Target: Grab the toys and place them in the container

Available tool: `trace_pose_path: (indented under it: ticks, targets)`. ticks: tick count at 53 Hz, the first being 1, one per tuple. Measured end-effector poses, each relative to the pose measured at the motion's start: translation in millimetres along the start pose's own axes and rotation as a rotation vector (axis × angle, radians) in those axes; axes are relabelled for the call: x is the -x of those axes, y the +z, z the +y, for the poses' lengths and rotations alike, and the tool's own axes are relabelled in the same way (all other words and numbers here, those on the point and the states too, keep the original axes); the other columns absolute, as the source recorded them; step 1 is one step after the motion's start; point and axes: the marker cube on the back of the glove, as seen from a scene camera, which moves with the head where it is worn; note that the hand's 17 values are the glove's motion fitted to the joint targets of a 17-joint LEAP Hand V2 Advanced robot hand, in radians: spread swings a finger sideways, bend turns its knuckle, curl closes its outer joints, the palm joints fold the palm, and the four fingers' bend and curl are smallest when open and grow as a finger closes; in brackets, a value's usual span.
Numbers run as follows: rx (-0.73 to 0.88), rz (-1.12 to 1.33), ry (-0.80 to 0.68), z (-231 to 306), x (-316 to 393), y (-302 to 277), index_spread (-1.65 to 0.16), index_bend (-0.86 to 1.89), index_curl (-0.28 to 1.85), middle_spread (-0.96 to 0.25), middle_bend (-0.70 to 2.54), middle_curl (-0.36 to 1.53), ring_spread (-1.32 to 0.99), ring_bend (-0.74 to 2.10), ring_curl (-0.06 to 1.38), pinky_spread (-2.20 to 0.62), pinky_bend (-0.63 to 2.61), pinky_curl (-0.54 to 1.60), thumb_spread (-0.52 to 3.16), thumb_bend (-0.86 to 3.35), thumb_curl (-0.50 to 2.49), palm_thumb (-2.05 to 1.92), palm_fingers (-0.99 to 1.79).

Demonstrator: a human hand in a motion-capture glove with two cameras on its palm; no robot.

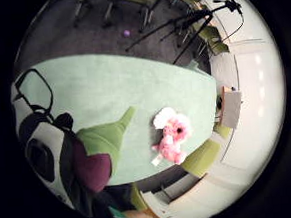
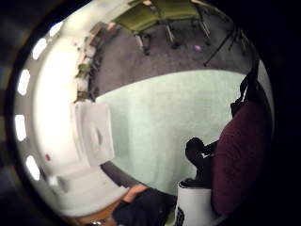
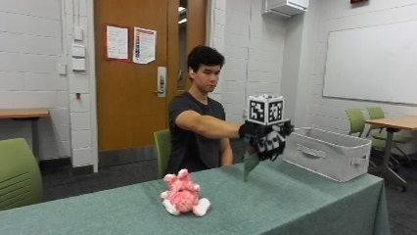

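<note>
Step in hand: carrying. Hand (image 3: 266, 139) is gripping 1 green toy (image 3: 251, 165) above the counter (image 3: 293, 205), nearing the bin (image 3: 326, 152). Next: release over bin. Pink toy (image 3: 182, 196) is waiting.

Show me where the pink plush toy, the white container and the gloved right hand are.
pink plush toy (image 3: 183, 197): outside view, body.
white container (image 3: 326, 156): outside view, front wall.
gloved right hand (image 3: 267, 139): outside view, fingers.

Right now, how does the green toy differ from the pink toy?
The green toy is held in the air by the right hand; the pink toy sits on the table. The green one is plain and tapers to a point; the pink one has white paws. Neither is in the container yet.
</note>
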Motion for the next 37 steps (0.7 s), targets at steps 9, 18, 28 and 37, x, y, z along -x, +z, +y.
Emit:
trace_pose_path:
  ticks: [9, 18, 28, 37]
  targets:
    - [-0.111, -0.053, -0.166, 14.9, 96.0, -74.9, -0.34, 0.54, 1.13, -0.31, 1.02, 0.62, -0.4, 1.18, 0.53, -0.45, 0.78, 0.4, 0.67, 0.25, 0.78, 0.58, 1.18]
    - [-0.228, -0.045, -0.633, 57.8, 241.6, -137.9, -0.33, 0.53, 1.19, -0.3, 1.04, 0.63, -0.39, 1.19, 0.53, -0.44, 0.8, 0.4, 0.6, 0.25, 0.86, 0.55, 1.16]
    - [-0.341, 0.052, -0.667, 86.0, 418.1, -153.3, -0.32, 0.52, 1.24, -0.3, 1.04, 0.64, -0.39, 1.18, 0.53, -0.44, 0.8, 0.39, 0.55, 0.25, 0.95, 0.52, 1.15]
    - [-0.348, 0.014, -0.827, 60.4, 427.2, -136.2, -0.31, 0.51, 1.27, -0.29, 1.04, 0.65, -0.39, 1.15, 0.52, -0.43, 0.81, 0.39, 0.52, 0.26, 1.02, 0.5, 1.15]
